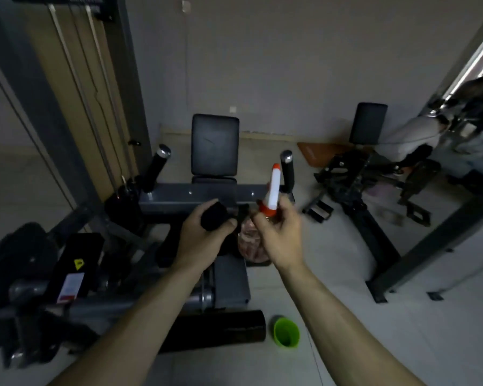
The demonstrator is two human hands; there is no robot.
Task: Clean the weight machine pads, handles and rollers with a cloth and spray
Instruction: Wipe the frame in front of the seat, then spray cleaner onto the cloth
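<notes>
Cloth (214, 217) left hand (202, 242), bottle (272, 190) right hand (282, 236)

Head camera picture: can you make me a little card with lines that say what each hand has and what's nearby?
left hand: grips a black cloth
right hand: grips a spray bottle with a white and orange top
ahead: back pad, with a handle at each side
floor: green cup beside a black roller
</notes>
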